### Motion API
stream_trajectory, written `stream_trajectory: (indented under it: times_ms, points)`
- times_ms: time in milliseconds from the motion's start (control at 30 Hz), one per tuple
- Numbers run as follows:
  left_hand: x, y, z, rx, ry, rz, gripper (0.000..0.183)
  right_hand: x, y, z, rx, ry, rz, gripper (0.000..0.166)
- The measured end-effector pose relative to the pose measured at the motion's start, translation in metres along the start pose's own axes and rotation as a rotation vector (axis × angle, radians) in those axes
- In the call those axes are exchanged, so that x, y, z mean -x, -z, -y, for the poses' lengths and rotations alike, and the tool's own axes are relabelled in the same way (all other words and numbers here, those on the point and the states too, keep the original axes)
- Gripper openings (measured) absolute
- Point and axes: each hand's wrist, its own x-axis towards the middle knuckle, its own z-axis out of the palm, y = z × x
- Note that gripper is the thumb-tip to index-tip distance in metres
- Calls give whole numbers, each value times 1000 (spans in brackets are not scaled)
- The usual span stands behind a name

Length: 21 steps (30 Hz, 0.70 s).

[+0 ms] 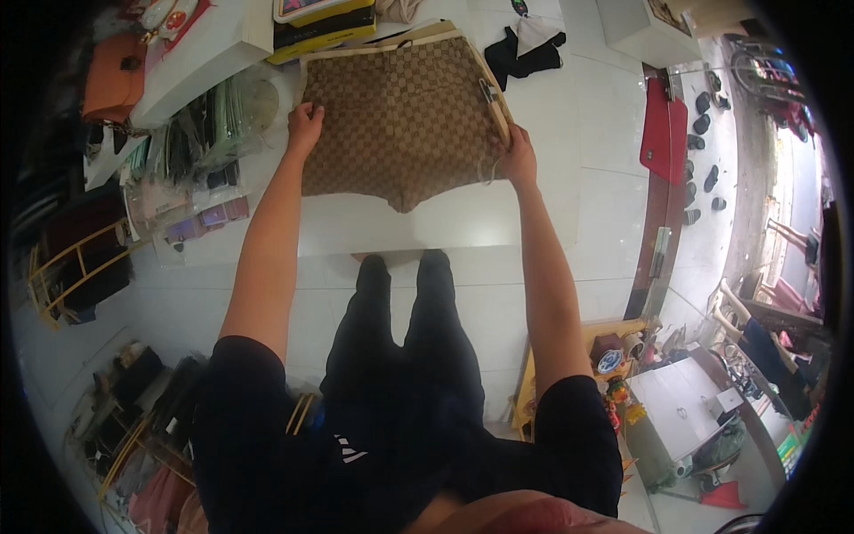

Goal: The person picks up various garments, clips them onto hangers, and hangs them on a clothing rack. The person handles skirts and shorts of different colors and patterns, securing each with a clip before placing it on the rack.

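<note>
A brown checked, patterned cloth piece [400, 120], shaped like a pair of shorts, is spread flat over a white tabletop [413, 230]. Pale edging shows along its top and sides. At its left edge, my left hand [307, 130] has curled fingers that seem to pinch the border. My right hand [517, 157] grips the right edge, some of its fingers hidden. Beside those fingers lies a slim tan piece [497, 113] with a metal end, its kind unclear. A thin pale cord [489, 175] loops by the right hand.
Yellow and black boxes [327, 30] stand beyond the cloth. Plastic-wrapped goods [207, 127] and an orange bag [113, 77] are at left. Black and white cloth [527, 47] lies at far right. A red mat [664, 130] and several sandals [700, 123] are by the doorway.
</note>
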Motion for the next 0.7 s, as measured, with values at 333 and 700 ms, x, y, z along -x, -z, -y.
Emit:
stream_trajectory:
  times_ms: [333,700]
  points:
    - [-35,26,-33,142,-31,153,94,-15,-13,34,152,-155,-166,45]
    - [103,86,-94,560,-351,351,82,22,20,92,115,-211,-406,31]
